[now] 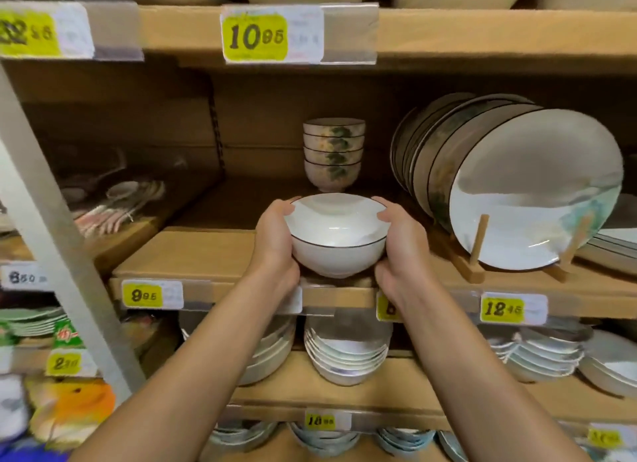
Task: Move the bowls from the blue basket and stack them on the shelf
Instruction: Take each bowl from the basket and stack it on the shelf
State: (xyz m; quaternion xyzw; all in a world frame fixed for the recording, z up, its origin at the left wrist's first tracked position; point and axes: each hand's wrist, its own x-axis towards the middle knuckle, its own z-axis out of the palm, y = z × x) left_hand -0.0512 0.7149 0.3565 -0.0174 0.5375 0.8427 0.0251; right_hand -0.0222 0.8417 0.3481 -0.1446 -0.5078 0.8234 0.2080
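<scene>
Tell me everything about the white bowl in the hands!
The round white bowl with a thin dark rim line looks like shiny ceramic, empty, with a small foot. Nearly upright, tipped slightly toward the camera, it is gripped on opposite sides by the left hand and right hand, over the front of the wooden shelf.

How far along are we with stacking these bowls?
Done: a stack of bowls already stands on the shelf. In hand: left hand and right hand hold one white bowl at the shelf's front. Left: setting it down; the basket is out of view.
</scene>
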